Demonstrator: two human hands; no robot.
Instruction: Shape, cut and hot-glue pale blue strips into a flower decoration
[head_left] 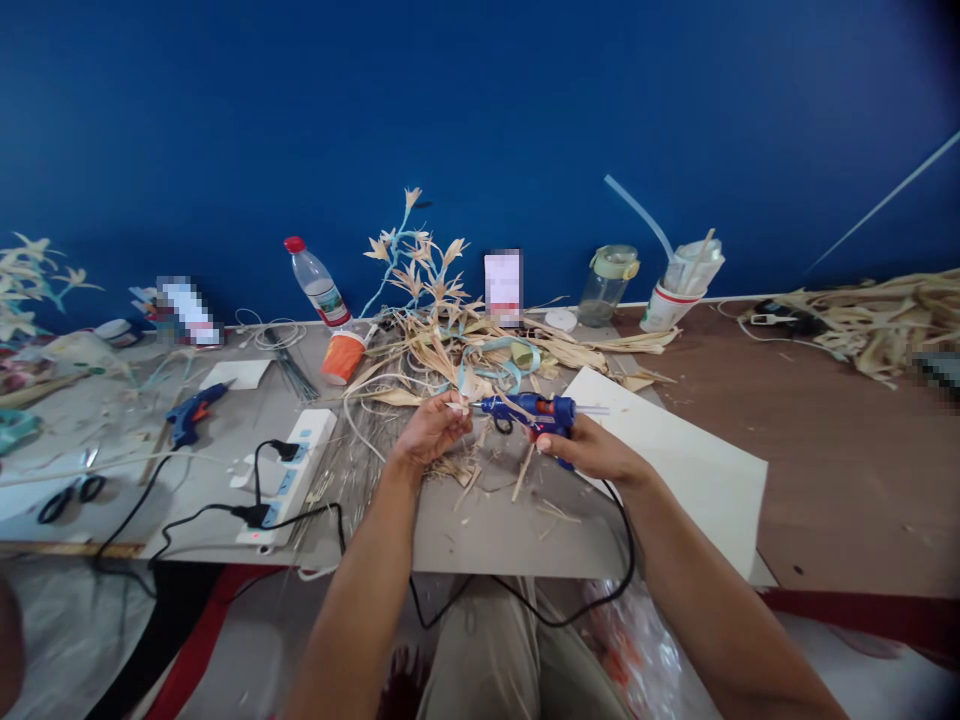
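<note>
My right hand (589,447) is wrapped round the handle of a blue hot glue gun (517,406), with a clear glue stick (595,410) jutting from its back end. The gun's nozzle points left, close to the fingertips of my left hand (431,432). Those fingers pinch a small pale piece of dried corn husk (460,404), partly hidden by the fingers. Behind both hands lies a heap of dried corn husk strips (427,345) with a loop of light blue tape (517,365) on it. Husk flowers on blue-wrapped stems (390,262) rise from behind the heap.
A power strip (294,480) with black plugs lies left, near another glue gun (191,412) and scissors (71,498). The gun's black cord (626,540) hangs over the table edge. A bottle (319,285), orange cup (343,357), phone (502,285), jar (606,285) and white board (690,470) stand or lie around.
</note>
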